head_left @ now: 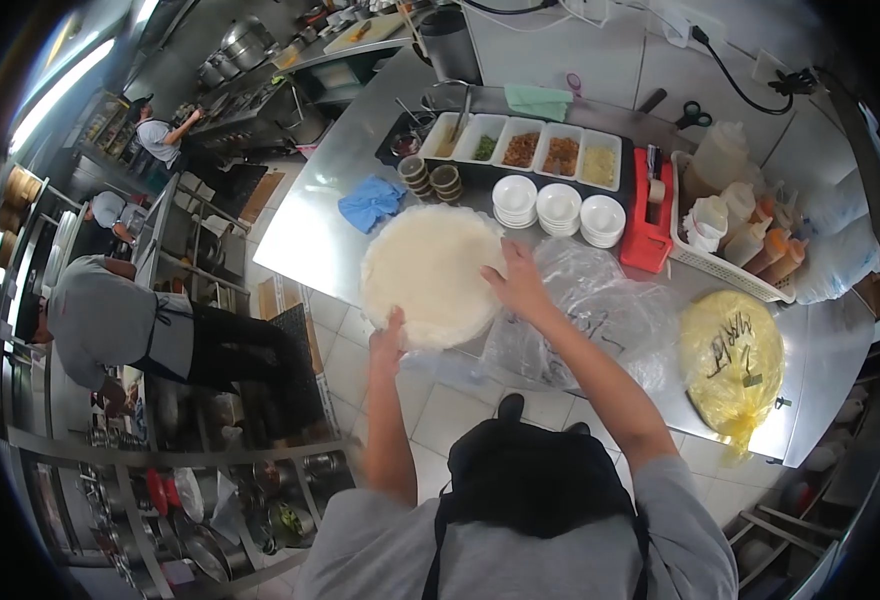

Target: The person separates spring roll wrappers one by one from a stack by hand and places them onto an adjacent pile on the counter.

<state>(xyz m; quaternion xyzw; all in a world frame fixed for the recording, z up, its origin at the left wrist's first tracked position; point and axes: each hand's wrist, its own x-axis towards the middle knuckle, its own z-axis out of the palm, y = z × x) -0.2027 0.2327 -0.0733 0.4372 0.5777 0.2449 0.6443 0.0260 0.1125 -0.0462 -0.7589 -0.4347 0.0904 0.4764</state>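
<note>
A wide, round, pale stack of thin sheets (430,270), like spring roll wrappers or flatbreads, lies at the front edge of the steel counter, partly in clear plastic. My left hand (387,340) grips its near edge, thumb on top and the other fingers mostly hidden. At the right edge, my right hand (518,283) holds the stack with its thumb over the top and fingers along the rim. Beside my right forearm spreads a crumpled clear plastic bag (600,315). A blue cloth (371,203) sits just behind the stack, to the left.
White bowls (559,205) stand in piles behind the stack, before filled topping containers (522,148). Farther right are a red tape dispenser (646,215), a basket of squeeze bottles (730,255) and a yellow bag (732,350). Co-workers (125,310) stand at the left.
</note>
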